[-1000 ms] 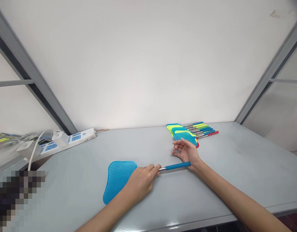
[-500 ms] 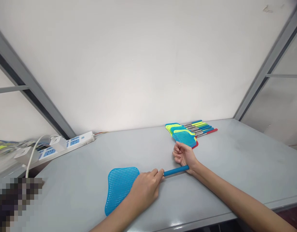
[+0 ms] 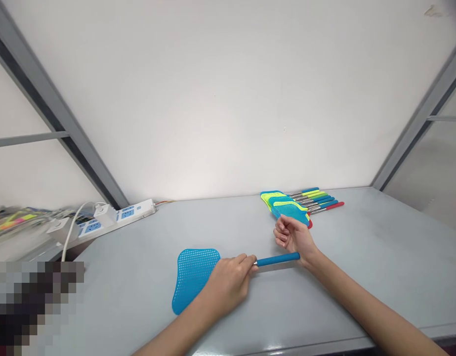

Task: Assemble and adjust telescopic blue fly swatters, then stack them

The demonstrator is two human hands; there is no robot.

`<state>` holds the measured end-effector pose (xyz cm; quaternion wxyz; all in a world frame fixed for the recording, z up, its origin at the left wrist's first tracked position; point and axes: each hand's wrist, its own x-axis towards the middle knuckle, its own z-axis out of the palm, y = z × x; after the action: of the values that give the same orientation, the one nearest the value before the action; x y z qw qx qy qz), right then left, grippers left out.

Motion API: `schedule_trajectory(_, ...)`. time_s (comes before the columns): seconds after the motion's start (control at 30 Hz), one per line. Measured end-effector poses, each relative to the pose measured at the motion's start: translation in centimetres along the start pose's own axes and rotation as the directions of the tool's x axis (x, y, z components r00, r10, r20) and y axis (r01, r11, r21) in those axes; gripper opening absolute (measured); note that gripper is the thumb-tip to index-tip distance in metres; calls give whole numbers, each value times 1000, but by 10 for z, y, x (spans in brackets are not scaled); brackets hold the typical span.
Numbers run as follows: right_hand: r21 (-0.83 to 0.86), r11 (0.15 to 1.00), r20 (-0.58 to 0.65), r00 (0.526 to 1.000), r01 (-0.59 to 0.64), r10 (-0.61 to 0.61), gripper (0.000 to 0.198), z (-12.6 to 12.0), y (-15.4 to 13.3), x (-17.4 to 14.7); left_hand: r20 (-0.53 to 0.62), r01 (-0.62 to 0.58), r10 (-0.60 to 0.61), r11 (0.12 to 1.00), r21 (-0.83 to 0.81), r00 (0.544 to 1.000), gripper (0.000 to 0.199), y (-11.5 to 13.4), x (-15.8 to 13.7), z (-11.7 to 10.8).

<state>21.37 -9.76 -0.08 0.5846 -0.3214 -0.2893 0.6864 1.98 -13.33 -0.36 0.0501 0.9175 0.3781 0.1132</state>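
A blue fly swatter [image 3: 195, 277] lies across the front of the grey table, its mesh head to the left and its blue handle pointing right. My left hand [image 3: 231, 282] is closed around the metal shaft between the head and the handle, hiding most of it. At the handle's far end rests the heel of my right hand [image 3: 295, 241], palm turned up, fingers curled in with nothing between them. Just behind that hand is a stack of fly swatters [image 3: 290, 212] in blue, yellow-green and red, their handles fanned to the right.
A white power strip [image 3: 116, 220] with plugged-in adapters runs along the table's left edge, a white cable [image 3: 70, 230] looping from it. Bundled wires lie at far left. The white wall [image 3: 220, 123] and grey frame posts [image 3: 61, 113] bound the table.
The view has shifted slightly left, so everything appears further right. My left hand keeps its hold on the swatter, and my right hand stays curled by the handle's end.
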Motion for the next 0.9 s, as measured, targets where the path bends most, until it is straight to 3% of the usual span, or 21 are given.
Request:
schedule_trajectory(0.2,-340,940,88,995,-20,53,28,0,0,-1,-5,23,-23,999,-22,1000,27,-9,0,-6)
schedule_trajectory(0.37,-723,685,266,950,84,164,27,2,-6,-9,11,63,-64,997,32,998,26,-16,0,-10)
schedule_trajectory(0.47,-818,563,325,901,116,286,29,1,-8,-12,37,75,-77,996,56,996,28,-17,1,-9)
schedule_trajectory(0.6,-880,461,327,846,110,421,35,-3,-7,-12,71,46,-53,994,101,996,25,-15,0,-5)
schedule_trajectory(0.73,-850,518,351,834,94,425,36,-2,-4,-12,67,17,-27,990,143,997,23,-14,-2,-3)
schedule_trajectory(0.9,-779,615,276,811,-125,515,31,-4,3,-12,65,-28,17,984,173,998,20,-14,-4,1)
